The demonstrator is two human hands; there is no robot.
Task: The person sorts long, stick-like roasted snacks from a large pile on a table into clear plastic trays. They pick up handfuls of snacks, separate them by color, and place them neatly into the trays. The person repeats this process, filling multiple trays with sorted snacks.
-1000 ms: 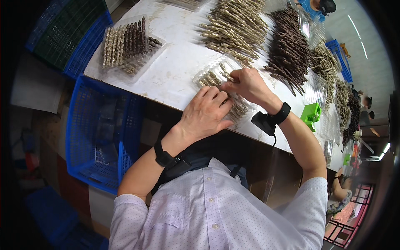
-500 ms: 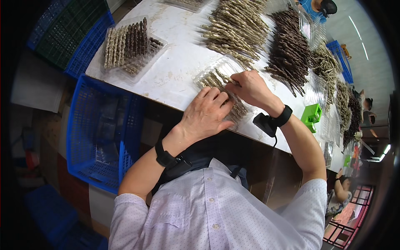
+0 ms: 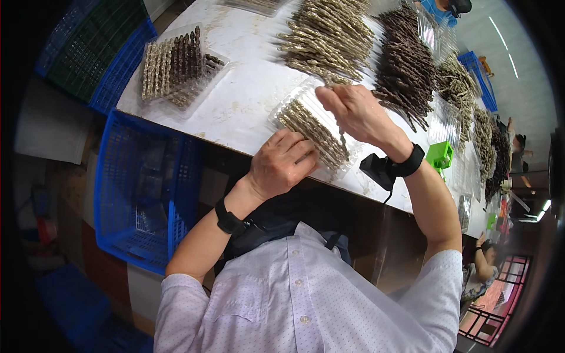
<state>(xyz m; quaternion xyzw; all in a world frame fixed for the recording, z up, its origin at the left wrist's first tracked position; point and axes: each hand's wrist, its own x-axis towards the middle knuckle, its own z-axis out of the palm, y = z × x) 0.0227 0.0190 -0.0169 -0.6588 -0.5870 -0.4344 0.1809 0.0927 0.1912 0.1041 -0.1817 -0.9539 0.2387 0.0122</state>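
Observation:
A clear plastic tray (image 3: 306, 93) lies at the table's near edge, its lower left part filled with a row of knobbly gold-brown sticks (image 3: 315, 130). My left hand (image 3: 284, 162) is curled over the tray's left edge, fingertips against the sticks. Above the tray's right side, my right hand (image 3: 360, 115) is closed with thumb and fingers pressed together. Whatever it holds is mostly hidden; a thin dark stick end shows just below it. Beyond the right hand lies a loose pile of pale gold sticks (image 3: 323, 44), its near ends close to the fingers.
Dark brown sticks (image 3: 403, 65) are heaped farther right. A filled tray (image 3: 170, 67) sits at the table's left. Below it stands a blue crate (image 3: 132, 188). A green holder (image 3: 439, 156) is right of my wrist. Other people work along the table's far right.
My right hand has lifted off the sticks and moved up and right. My left hand has slid left and down to the tray's edge, uncovering the row of sticks.

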